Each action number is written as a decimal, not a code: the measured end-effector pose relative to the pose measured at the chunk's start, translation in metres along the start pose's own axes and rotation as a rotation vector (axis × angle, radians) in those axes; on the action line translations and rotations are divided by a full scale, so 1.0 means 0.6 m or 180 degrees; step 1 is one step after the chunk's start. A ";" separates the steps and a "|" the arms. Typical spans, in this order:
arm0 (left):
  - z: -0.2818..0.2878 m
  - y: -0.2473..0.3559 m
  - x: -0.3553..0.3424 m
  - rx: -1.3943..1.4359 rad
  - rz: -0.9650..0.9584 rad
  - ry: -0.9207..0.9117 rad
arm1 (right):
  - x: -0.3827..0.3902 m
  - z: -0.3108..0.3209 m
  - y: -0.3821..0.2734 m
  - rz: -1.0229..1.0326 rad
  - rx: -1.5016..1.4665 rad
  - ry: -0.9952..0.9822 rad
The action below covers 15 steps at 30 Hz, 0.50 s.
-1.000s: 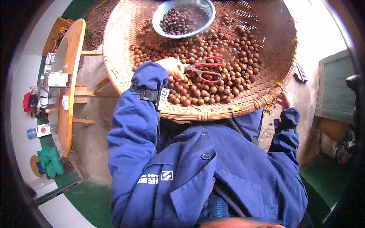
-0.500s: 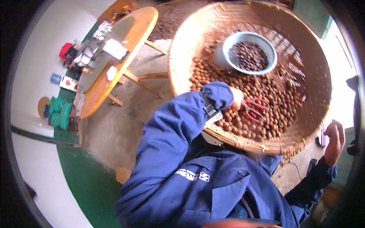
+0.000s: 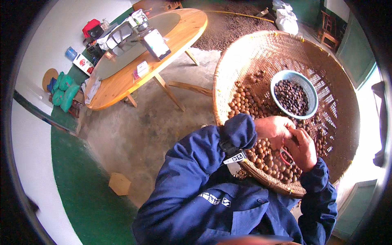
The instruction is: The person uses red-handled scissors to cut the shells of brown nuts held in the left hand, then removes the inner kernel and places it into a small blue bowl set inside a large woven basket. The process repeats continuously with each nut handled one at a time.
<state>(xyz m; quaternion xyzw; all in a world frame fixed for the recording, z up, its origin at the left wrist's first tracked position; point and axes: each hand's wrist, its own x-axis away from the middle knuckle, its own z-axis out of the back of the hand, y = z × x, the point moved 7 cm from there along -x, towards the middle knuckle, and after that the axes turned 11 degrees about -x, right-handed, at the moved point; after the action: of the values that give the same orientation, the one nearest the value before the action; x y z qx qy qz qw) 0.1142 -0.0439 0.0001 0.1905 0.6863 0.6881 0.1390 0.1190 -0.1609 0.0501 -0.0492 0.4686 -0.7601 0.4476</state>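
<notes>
A large round woven bamboo tray [image 3: 253, 43] in front of me holds brown, round, nut-like fruits [image 3: 265, 157]. Among them stands a light blue plastic bowl [image 3: 313, 100] with dark seeds [image 3: 292, 96]. My left hand [image 3: 271, 127] and my right hand [image 3: 303, 150] meet over the fruits, just on my side of the bowl. Their fingertips are pinched close together; whatever they grip is hidden. Red-handled scissors [image 3: 287, 157] show partly beside my right thumb, and I cannot tell whether they are held or lying there.
To the left is an oval wooden table [image 3: 188, 24] bearing a tablet-like device [image 3: 156, 45] and a small white box [image 3: 143, 68]. Green bags [image 3: 65, 92] lie by the wall. White sacks [image 3: 286, 18] stand beyond the tray. A wooden hexagonal piece [image 3: 119, 184] is on the floor.
My right hand has come from beyond the tray's right edge to meet my left hand. The scissors, earlier in plain view on the fruits, are now partly covered. The view has shifted.
</notes>
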 end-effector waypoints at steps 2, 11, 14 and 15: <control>0.080 -0.002 0.040 -0.0090 0.0029 0.0209 | -0.001 -0.008 0.025 -0.0335 -0.0015 -0.0084; 0.648 0.050 0.482 -0.2518 -0.0770 0.6568 | 0.027 -0.010 0.155 -0.1314 -0.0212 -0.0127; 0.714 0.056 0.546 -0.2926 0.0527 0.7015 | 0.027 -0.009 0.177 -0.1299 -0.0271 0.0055; 0.728 0.052 0.552 -0.2819 0.0922 0.6911 | 0.026 -0.009 0.182 -0.1290 0.0019 -0.0065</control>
<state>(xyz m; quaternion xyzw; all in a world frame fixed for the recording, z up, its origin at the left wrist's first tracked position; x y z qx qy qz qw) 0.0198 0.4946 0.0487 -0.4830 0.1185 0.6769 -0.5426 0.1766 -0.1860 -0.0409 -0.1489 0.4423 -0.8354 0.2903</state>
